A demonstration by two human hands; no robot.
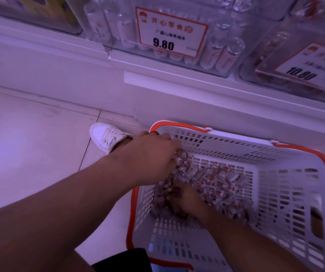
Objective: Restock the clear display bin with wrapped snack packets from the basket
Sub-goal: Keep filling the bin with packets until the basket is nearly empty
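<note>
A white slotted basket (287,185) with an orange rim stands on the floor below the shelf. Its bottom holds a heap of small clear-wrapped snack packets (216,179) with red and white print. My left hand (153,154) is above the basket's left side and grips a bunch of packets in curled fingers. My right hand (185,199) is down in the heap, its fingers curled into the packets. A clear display bin (226,55) with a 9.80 price tag sits on the shelf above, holding white tube-shaped packs.
A second clear bin (260,61) with a 10.80 tag is at the right on the same white shelf (98,61). My white shoe (106,136) stands on the tiled floor left of the basket. Open floor lies to the left.
</note>
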